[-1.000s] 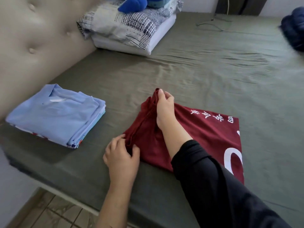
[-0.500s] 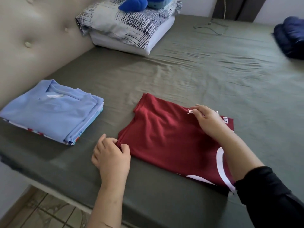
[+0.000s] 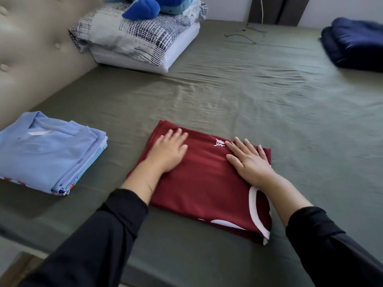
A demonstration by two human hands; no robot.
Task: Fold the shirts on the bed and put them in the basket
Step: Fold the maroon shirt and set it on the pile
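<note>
Pressing down flat, both hands lay on the folded maroon fabric shirt with white print [image 3: 207, 187], which sat on the olive-green bed sheet [image 3: 259, 96] near the bed's front edge. The left hand [image 3: 169, 151] rested palm-down on the shirt's far-left part, its fingers [image 3: 176, 134] straight and close together, gripping nothing. The right hand [image 3: 249, 160] rested palm-down on the shirt's far-right part, its fingers [image 3: 246, 145] straight and slightly spread, also gripping nothing; a small white printed mark showed just left of its fingertips. Both forearms wore black sleeves [image 3: 331, 245] pushed back from the wrists.

Well to the left of the left fingers sat a stack of folded shirts topped by a light-blue collared shirt [image 3: 47, 150], apart from the maroon one. Far beyond the left fingers, against the beige tufted headboard [image 3: 37, 44], lay 2 stacked pillows, the upper one in a black-and-white patterned pillowcase [image 3: 134, 32] with a blue plush toy [image 3: 143, 9] on top. Far beyond the right fingers lay a folded navy-blue bundle of fabric [image 3: 356, 42] and a thin dark cable [image 3: 246, 34] on the sheet.
</note>
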